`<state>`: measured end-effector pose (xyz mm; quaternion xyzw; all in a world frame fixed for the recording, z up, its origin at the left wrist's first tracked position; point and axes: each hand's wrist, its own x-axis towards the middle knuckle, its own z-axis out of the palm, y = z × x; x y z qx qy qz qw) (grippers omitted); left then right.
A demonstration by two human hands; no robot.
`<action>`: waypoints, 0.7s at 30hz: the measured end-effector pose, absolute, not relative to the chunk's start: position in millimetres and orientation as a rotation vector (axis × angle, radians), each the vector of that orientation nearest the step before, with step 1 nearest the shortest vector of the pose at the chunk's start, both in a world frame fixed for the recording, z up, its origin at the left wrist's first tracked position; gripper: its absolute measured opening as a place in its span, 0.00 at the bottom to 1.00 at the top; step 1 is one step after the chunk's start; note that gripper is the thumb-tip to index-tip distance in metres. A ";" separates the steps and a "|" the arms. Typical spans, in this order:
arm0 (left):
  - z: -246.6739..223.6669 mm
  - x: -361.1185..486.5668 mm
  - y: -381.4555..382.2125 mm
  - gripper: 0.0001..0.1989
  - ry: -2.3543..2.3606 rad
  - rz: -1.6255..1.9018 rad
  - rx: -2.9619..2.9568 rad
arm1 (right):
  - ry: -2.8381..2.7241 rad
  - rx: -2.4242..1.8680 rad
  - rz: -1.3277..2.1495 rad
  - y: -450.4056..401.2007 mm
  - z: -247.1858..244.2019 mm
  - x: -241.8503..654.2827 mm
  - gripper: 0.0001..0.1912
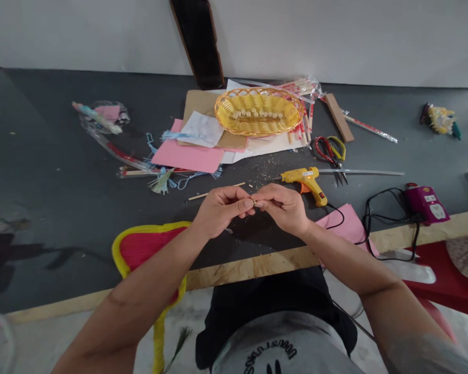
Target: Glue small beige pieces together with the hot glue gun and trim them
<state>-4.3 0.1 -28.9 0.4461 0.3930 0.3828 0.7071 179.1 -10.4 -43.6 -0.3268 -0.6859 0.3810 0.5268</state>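
My left hand [226, 208] and my right hand [281, 206] meet over the near part of the grey table. Both have thumb and fingers pinched on one tiny light-coloured piece [254, 203], mostly covered by the fingertips, so its kind is unclear. Just beyond my left hand lie a thin wooden stick [198, 197] and a short cut bit of stick [250, 185]. Pale crumbs are scattered past my fingers. A yellow hot glue gun [304, 179] with an orange trigger rests on its side beyond my right hand.
Behind lies a yellow woven basket [257, 124] holding a row of small pale pieces, on cardboard and papers. Red- and yellow-handled pliers [330, 150] and a wooden block [338, 118] are to its right. Pink paper [187, 156] and tassels lie left. A purple power box [427, 203] sits right, with black cord.
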 end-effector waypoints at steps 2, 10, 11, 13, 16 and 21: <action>-29.1 -4.6 -0.4 0.15 0.884 0.848 1.010 | -1.639 -0.795 0.910 -10.8 -43.8 178.4 0.06; -23.0 -1.0 -2.2 0.18 0.899 0.841 0.877 | -1.641 -0.840 1.006 -11.5 -41.3 180.4 0.12; -22.9 -1.1 -2.0 0.19 0.901 0.841 0.872 | -1.647 -0.852 1.009 -11.8 -41.2 180.8 0.13; -23.2 -1.5 -1.5 0.19 0.908 0.835 0.884 | -1.660 -0.853 0.998 -12.0 -40.9 181.5 0.11; -23.8 -1.8 -0.9 0.19 0.915 0.810 0.897 | -1.692 -0.839 0.958 -11.6 -38.9 182.2 0.09; -23.8 -1.3 -0.5 0.22 0.910 0.832 0.867 | -1.761 -0.844 0.883 -9.9 -33.4 183.0 0.06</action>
